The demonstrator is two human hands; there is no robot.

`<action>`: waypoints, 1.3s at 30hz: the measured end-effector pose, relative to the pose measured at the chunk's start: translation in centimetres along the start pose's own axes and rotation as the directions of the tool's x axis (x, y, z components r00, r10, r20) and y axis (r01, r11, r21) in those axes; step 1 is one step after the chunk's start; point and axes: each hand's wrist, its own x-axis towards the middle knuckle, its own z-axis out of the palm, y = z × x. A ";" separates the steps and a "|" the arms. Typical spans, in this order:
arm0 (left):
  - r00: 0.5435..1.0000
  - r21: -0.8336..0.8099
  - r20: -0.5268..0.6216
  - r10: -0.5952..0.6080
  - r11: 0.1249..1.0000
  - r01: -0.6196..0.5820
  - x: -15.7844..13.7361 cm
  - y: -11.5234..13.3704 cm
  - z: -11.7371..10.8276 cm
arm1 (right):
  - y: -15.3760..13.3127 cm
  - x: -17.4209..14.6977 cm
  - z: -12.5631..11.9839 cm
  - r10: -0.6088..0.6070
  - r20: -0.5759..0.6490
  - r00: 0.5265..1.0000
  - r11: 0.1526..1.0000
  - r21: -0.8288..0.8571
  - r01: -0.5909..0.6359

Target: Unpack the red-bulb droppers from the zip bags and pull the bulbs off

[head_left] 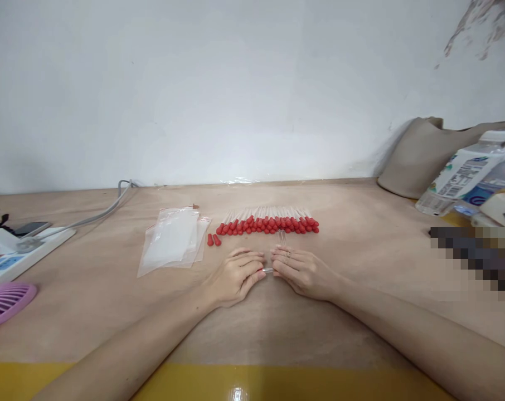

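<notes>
My left hand (241, 274) is closed on a red rubber bulb, of which only a bit of red shows at the fingertips. A clear glass dropper tube (268, 270) spans the small gap between my hands, one end at that bulb. Its other end disappears into the closed fingers of my right hand (305, 272). Just beyond my right fingers lie a few bare glass tubes (282, 238). Behind them is a long row of droppers with red bulbs (269, 224), their clear tips pointing at the wall. Two loose red bulbs (214, 240) lie left of the row.
Clear zip bags (173, 236) lie stacked to the left. Farther left are a power strip (47, 239) with a grey cable, a phone (32, 228) and a pink fan (10, 303). A bottle (461, 172) and a beige bag (415, 156) stand at right, near the wall.
</notes>
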 end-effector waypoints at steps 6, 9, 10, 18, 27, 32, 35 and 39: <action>1.000 -0.024 0.020 -0.021 0.999 0.021 -0.1 0.0 -0.3 | 0.0 -0.1 -0.2 -0.009 -0.030 1.000 1.000 -0.027 0.009; 1.000 -0.028 0.020 -0.010 1.000 0.011 -0.2 0.0 -0.4 | -0.1 -0.3 -0.3 -0.019 -0.036 0.999 0.999 -0.039 0.018; 1.000 -0.033 0.015 -0.002 0.999 0.003 -0.2 -0.1 -0.4 | 0.0 -0.4 -0.4 -0.020 -0.036 0.999 0.999 -0.041 0.018; 0.984 0.012 -0.103 -0.142 0.989 0.144 -1.3 -1.0 -0.6 | 1.6 -1.5 -1.3 0.179 -0.132 0.975 0.976 -0.098 -0.193; 0.770 0.145 -0.282 -0.572 0.768 0.623 -1.2 -5.4 -4.7 | 1.9 0.2 -1.1 0.517 -0.167 0.840 0.853 0.181 -0.489; 0.655 0.197 -0.284 -0.700 0.626 0.755 -2.1 -7.3 -6.0 | 2.3 0.8 -0.1 0.512 -0.255 0.820 0.856 0.229 -0.463; 0.649 0.223 -0.232 -0.725 0.609 0.761 -2.1 -7.6 -5.8 | 2.3 0.8 0.4 0.409 -0.222 0.885 0.912 0.070 -0.404; 0.662 0.256 -0.179 -0.728 0.615 0.746 -1.8 -7.7 -5.2 | 2.0 0.9 0.5 0.340 -0.068 0.938 0.923 -0.169 -0.346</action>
